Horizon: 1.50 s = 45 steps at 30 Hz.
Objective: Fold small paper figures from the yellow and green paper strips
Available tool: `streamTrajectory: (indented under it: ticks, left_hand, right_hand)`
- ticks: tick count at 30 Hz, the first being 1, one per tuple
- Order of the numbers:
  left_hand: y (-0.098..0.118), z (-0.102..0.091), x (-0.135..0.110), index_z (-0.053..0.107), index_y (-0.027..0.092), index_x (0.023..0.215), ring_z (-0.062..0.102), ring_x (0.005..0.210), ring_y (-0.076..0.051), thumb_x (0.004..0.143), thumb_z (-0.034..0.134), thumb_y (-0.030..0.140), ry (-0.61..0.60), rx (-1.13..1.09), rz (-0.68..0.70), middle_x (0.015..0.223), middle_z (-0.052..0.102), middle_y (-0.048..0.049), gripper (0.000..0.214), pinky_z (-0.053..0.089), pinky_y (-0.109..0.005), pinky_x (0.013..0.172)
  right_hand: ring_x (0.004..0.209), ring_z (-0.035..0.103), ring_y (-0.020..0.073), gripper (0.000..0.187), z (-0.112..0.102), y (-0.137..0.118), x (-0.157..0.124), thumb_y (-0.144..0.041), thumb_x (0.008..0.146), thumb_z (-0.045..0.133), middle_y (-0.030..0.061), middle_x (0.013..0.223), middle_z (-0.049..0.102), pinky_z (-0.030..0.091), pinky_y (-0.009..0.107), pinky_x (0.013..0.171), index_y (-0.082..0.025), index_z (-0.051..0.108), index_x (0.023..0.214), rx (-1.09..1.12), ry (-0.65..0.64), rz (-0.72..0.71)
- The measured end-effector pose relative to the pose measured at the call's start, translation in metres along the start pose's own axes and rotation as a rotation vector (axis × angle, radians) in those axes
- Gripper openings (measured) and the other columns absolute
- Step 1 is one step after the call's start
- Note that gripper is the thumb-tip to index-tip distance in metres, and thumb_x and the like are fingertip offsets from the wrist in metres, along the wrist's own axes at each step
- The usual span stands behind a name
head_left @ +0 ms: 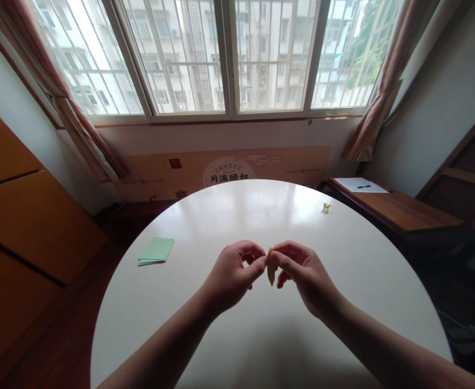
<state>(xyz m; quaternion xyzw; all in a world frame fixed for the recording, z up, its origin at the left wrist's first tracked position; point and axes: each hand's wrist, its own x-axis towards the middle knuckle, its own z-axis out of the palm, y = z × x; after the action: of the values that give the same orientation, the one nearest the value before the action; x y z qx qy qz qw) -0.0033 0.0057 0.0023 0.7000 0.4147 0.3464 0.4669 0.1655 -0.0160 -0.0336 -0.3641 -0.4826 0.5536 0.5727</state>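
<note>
Over the middle of a round white table (172, 335), both my hands pinch a small folded piece of yellow paper (271, 273). It hangs upright between them, narrow, with a pointed lower end. My left hand (237, 270) grips its upper left edge between thumb and forefinger. From the other side, my right hand (302, 270) holds the upper right edge in the same kind of pinch, its other fingers curled below. The fingertips hide part of the paper's upper end.
A stack of green paper sheets (156, 251) lies on the table's left side. Near the far right edge stands a small yellow folded-paper figure (326, 208). Beyond the table, a wooden bench (419, 208) carries a white sheet (346, 185) and a black pen (364, 187).
</note>
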Motion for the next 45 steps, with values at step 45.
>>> streamTrajectory:
  ticks: [45]
  left_hand:
    - [-0.0041, 0.0028, 0.0059, 0.069, 0.012, 0.074, 0.055, 0.057, -0.012, 0.080, 0.070, 0.044, -0.050, -0.165, -0.188, 0.065, 0.063, -0.0033, 0.033, 0.040, -0.016, 0.040]
  right_hand:
    - [0.065, 0.058, 0.0159, 0.027, -0.0048, -0.0042, 0.0046, -0.041, 0.074, 0.079, 0.0027, 0.068, 0.065, 0.045, 0.020, 0.044, -0.016, 0.070, 0.073, -0.046, 0.033, 0.107]
